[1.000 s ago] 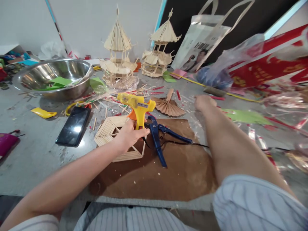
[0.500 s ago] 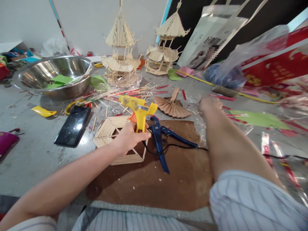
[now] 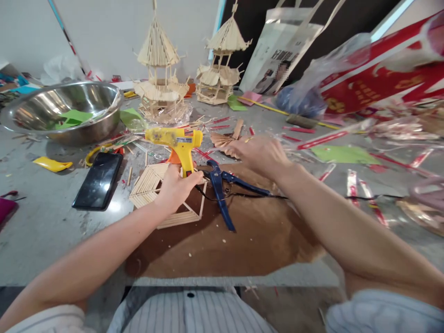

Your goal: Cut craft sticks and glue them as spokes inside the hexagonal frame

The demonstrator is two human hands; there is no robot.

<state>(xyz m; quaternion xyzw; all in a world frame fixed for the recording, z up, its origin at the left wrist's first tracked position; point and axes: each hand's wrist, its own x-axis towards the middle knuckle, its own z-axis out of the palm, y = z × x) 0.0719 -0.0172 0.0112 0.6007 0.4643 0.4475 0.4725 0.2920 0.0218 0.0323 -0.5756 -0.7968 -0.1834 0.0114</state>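
Gripping the yellow glue gun [image 3: 175,138] by its handle, my left hand [image 3: 176,185] is wrapped tight around it. The gun stands upright with its nozzle pointing left, above the far right edge of the hexagonal stick frame [image 3: 149,187]. That frame lies on the bench [image 3: 45,231], partly on the brown mat [image 3: 243,245]. My right hand [image 3: 259,155] hovers just right of the gun, back up, fingers loosely curled; I cannot tell whether it pinches anything. A pair of blue cutters [image 3: 222,199] lies on the mat between my hands. A phone [image 3: 98,180] lies left of the frame, with a steel bowl [image 3: 62,111] farther off.
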